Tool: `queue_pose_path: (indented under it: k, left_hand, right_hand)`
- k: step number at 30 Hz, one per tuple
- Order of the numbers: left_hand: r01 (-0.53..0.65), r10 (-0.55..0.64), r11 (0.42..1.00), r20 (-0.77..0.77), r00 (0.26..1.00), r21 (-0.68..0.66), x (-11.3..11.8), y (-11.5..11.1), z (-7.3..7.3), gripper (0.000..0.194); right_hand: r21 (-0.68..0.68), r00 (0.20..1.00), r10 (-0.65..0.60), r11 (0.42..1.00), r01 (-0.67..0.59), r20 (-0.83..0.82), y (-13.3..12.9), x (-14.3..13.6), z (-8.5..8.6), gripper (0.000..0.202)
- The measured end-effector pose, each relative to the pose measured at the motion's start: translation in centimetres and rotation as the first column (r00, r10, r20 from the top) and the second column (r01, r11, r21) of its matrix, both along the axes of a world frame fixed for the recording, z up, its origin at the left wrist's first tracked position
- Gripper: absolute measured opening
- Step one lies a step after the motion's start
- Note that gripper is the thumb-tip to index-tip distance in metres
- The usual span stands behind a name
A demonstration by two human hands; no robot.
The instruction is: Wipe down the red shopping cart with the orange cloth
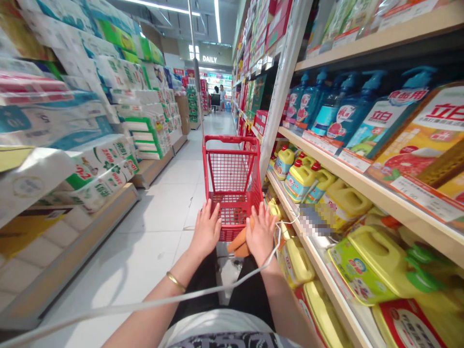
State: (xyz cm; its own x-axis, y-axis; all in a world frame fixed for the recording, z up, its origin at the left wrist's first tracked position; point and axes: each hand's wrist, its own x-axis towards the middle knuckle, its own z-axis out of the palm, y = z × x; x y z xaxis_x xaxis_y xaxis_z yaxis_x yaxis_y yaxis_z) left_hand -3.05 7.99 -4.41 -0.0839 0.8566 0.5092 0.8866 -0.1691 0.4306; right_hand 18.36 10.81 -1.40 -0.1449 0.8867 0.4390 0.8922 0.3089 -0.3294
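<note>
A red shopping cart [232,152] with mesh sides stands straight in front of me in the aisle. My left hand [206,229] is at the cart's near left edge, palm down, fingers spread and pointing forward. At the near right edge is my right hand [260,232], its fingers also stretched out and apart. Something orange, like a cloth [239,242], lies beside and under my right hand. Whether the palms rest on the cart's edge is hard to tell. A white cable [203,292] runs across my forearms and loops near my right wrist.
Shelves [328,154] with blue pump bottles [344,113] and yellow jugs [369,263] stand close on the right. Stacked paper packs [97,169] line the left. Tiled floor [163,208] runs ahead between them. Two people [219,94] are far down the aisle.
</note>
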Motion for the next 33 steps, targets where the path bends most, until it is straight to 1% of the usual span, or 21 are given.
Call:
queue_pose_path:
  k: [1, 2, 3, 4, 6, 8, 9, 10, 12, 14, 16, 18, 20, 22, 24, 26, 27, 28, 30, 32, 33]
  left_hand:
    - [0.000, 0.000, 1.000, 0.005, 1.000, 0.001, 0.1, 0.0, 0.0, 0.059]
    - [-0.002, 0.002, 1.000, 0.011, 1.000, 0.002, 0.2, 0.1, 0.0, 0.059]
    - [-0.004, 0.004, 1.000, 0.017, 1.000, 0.005, 0.3, 0.1, -0.1, 0.059]
    - [-0.008, 0.007, 1.000, 0.023, 1.000, 0.008, 0.3, 0.1, -0.1, 0.059]
    - [-0.009, 0.008, 1.000, 0.027, 1.000, 0.008, 0.2, 0.0, 0.0, 0.059]
    - [-0.003, 0.003, 1.000, 0.020, 1.000, -0.005, 0.0, -0.1, 0.1, 0.058]
    - [0.000, 0.000, 1.000, 0.014, 1.000, -0.014, -0.1, -0.2, 0.1, 0.058]
    - [0.002, -0.002, 1.000, 0.006, 1.000, -0.021, -0.2, -0.2, 0.2, 0.058]
    - [-0.002, 0.002, 1.000, -0.003, 1.000, -0.021, -0.2, -0.2, 0.2, 0.058]
    - [-0.002, 0.002, 1.000, -0.003, 1.000, -0.005, -0.1, -0.2, 0.1, 0.058]
    - [0.002, -0.002, 1.000, 0.005, 1.000, 0.015, 0.0, -0.1, 0.0, 0.059]
    - [0.004, -0.004, 1.000, 0.014, 1.000, 0.027, 0.2, 0.0, 0.0, 0.060]
    - [-0.007, 0.007, 1.000, 0.020, 1.000, 0.026, 0.3, 0.0, 0.0, 0.059]
    - [-0.015, 0.015, 1.000, 0.016, 1.000, 0.008, 0.2, -0.1, 0.0, 0.058]
    - [-0.011, 0.011, 1.000, 0.005, 1.000, -0.016, 0.0, -0.2, 0.1, 0.057]
    - [-0.002, 0.002, 1.000, -0.005, 1.000, -0.020, -0.1, -0.3, 0.2, 0.057]
    - [-0.002, 0.002, 1.000, -0.007, 1.000, -0.013, -0.2, -0.2, 0.2, 0.057]
    - [-0.003, 0.003, 1.000, -0.008, 1.000, -0.005, -0.2, -0.2, 0.2, 0.057]
    - [-0.006, 0.006, 1.000, -0.007, 1.000, 0.007, -0.1, -0.1, 0.1, 0.057]
    - [-0.004, 0.004, 1.000, 0.001, 1.000, 0.007, 0.1, 0.0, 0.1, 0.057]
    - [-0.002, 0.002, 1.000, 0.006, 1.000, 0.006, 0.2, 0.0, 0.1, 0.057]
  right_hand:
    - [-0.002, 0.998, -0.060, 0.998, 0.060, -0.002, 0.3, 0.8, 0.0, 0.056]
    - [-0.003, 0.996, -0.086, 0.996, 0.086, 0.003, 0.4, 1.1, 0.0, 0.056]
    - [-0.002, 0.997, -0.077, 0.997, 0.077, 0.012, 0.2, 0.9, 0.0, 0.057]
    - [-0.001, 0.999, -0.031, 1.000, 0.031, 0.025, -0.1, 0.2, 0.0, 0.057]
    - [-0.004, 0.990, 0.133, 0.991, -0.133, 0.046, -1.1, -2.0, -0.1, 0.056]
    - [-0.006, 0.955, 0.293, 0.956, -0.293, 0.045, -2.2, -4.3, 0.0, 0.056]
    - [-0.006, 0.938, 0.344, 0.939, -0.344, 0.038, -2.5, -4.9, 0.1, 0.055]
    - [-0.006, 0.931, 0.365, 0.931, -0.365, 0.028, -2.5, -5.0, 0.2, 0.054]
    - [-0.009, 0.950, 0.311, 0.950, -0.311, 0.002, -1.9, -3.7, 0.3, 0.053]
    - [-0.010, 0.986, 0.164, 0.986, -0.164, -0.016, -0.8, -1.1, 0.3, 0.053]
    - [0.001, 1.000, 0.005, 1.000, -0.005, -0.019, 0.2, 1.2, 0.2, 0.054]
    - [0.013, 0.998, -0.062, 0.998, 0.062, -0.002, 0.5, 1.8, 0.1, 0.056]
    - [0.008, 1.000, -0.011, 1.000, 0.011, 0.020, -0.1, 0.3, -0.1, 0.057]
    - [-0.007, 0.992, 0.120, 0.993, -0.120, 0.030, -1.3, -2.3, -0.3, 0.057]
    - [-0.014, 0.964, 0.264, 0.964, -0.264, 0.028, -2.4, -4.4, -0.3, 0.057]
    - [-0.013, 0.941, 0.339, 0.941, -0.338, 0.024, -2.7, -4.9, 0.0, 0.056]
    - [-0.014, 0.943, 0.332, 0.943, -0.332, 0.021, -2.5, -4.4, 0.2, 0.055]
    - [-0.018, 0.956, 0.294, 0.956, -0.294, 0.018, -2.1, -3.4, 0.4, 0.054]
    - [-0.026, 0.990, 0.142, 0.990, -0.142, 0.012, -1.0, -0.8, 0.6, 0.054]
    - [-0.028, 1.000, -0.007, 1.000, 0.008, 0.011, 0.0, 1.5, 0.7, 0.055]
    - [-0.024, 0.999, -0.046, 0.999, 0.046, 0.012, 0.3, 2.1, 0.8, 0.056]
